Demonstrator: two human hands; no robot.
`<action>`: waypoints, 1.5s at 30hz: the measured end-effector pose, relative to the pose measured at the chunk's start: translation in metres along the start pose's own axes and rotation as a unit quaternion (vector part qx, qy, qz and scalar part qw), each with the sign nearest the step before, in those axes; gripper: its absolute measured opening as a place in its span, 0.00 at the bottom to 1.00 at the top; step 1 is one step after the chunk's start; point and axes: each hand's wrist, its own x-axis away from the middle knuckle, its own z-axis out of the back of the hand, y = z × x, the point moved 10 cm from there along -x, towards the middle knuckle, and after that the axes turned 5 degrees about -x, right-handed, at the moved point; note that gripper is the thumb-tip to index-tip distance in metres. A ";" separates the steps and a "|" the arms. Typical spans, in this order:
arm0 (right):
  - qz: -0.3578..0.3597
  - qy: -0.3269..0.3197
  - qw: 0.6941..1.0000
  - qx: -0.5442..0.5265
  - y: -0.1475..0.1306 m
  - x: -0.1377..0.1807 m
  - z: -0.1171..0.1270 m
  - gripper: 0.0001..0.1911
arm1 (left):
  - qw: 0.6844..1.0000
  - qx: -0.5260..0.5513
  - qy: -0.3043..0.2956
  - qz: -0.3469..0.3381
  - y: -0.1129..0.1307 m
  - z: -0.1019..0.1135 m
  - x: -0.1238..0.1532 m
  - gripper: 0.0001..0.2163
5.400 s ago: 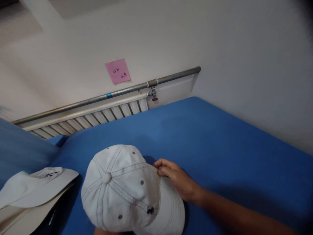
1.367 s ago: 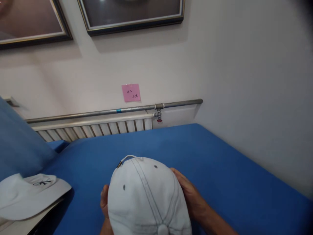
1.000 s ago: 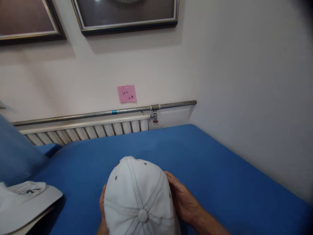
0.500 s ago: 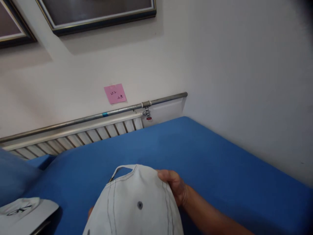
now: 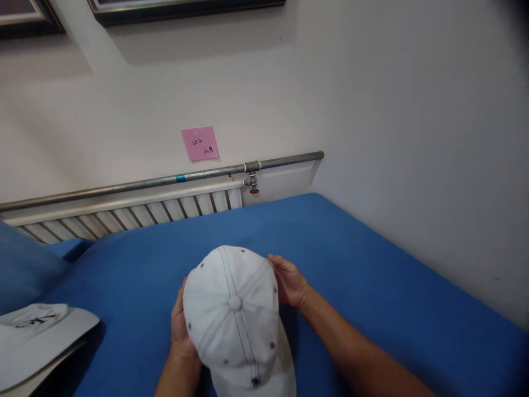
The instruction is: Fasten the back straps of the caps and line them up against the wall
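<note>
White cap (image 5: 236, 322): brim toward me
Left hand (image 5: 182, 322), right hand (image 5: 290, 284): clasping its sides
Cap stack (image 5: 43, 339): toward left edge of blue surface (image 5: 351, 275)

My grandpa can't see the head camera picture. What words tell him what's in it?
A left hand and right hand hold a white cap by its sides, brim toward the picture's bottom edge, over a blue surface. Stacked caps lie at lower left. Behind, a pink note hangs on a wall above a metal pipe and white radiator.

Cap brim (image 5: 273, 379) and picture frames (image 5: 185, 12) only partly visible
</note>
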 end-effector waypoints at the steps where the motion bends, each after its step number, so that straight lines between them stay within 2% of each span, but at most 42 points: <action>1: 0.010 0.029 0.999 -0.009 -0.001 0.000 0.012 0.12 | 1.000 0.012 0.018 -0.003 -0.002 0.005 -0.003 0.13; 4: 0.049 0.120 0.991 -0.023 -0.007 0.001 0.044 0.06 | 0.997 0.038 0.071 0.019 -0.011 0.015 -0.014 0.12; 6: 0.073 0.152 0.985 -0.024 -0.013 0.002 0.056 0.07 | 0.994 0.030 0.092 0.044 -0.019 0.017 -0.019 0.13; 9: 0.104 0.186 0.977 -0.017 -0.024 0.003 0.069 0.08 | 0.992 -0.004 0.116 0.048 -0.021 0.021 -0.024 0.15; 14: 0.170 0.240 0.956 0.007 -0.050 0.006 0.084 0.09 | 0.985 -0.061 0.159 0.004 -0.014 0.027 -0.035 0.11; 19: 0.229 0.276 0.932 0.054 -0.073 0.008 0.093 0.04 | 0.981 -0.095 0.170 -0.007 -0.013 0.028 -0.049 0.08; 22: 0.250 0.294 0.917 0.097 -0.082 0.009 0.095 0.02 | 0.974 -0.116 0.192 -0.026 -0.006 0.031 -0.049 0.08; 26: 0.279 0.323 0.888 0.171 -0.090 0.017 0.095 0.07 | 0.963 -0.147 0.219 -0.050 0.002 0.033 -0.044 0.08; 31: 0.331 0.371 0.827 0.264 -0.099 0.042 0.088 0.09 | 0.942 -0.200 0.256 -0.084 0.009 0.033 -0.036 0.09; 35: 0.363 0.398 0.779 0.320 -0.100 0.070 0.079 0.08 | 0.908 -0.255 0.303 -0.137 0.020 0.035 -0.020 0.11; 38: 0.359 0.399 0.770 0.346 -0.092 0.081 0.072 0.06 | 0.885 -0.306 0.318 -0.150 0.023 0.033 -0.007 0.11; 45: 0.323 0.360 0.777 0.403 -0.062 0.098 0.054 0.03 | 0.837 -0.397 0.350 -0.136 0.024 0.024 0.029 0.08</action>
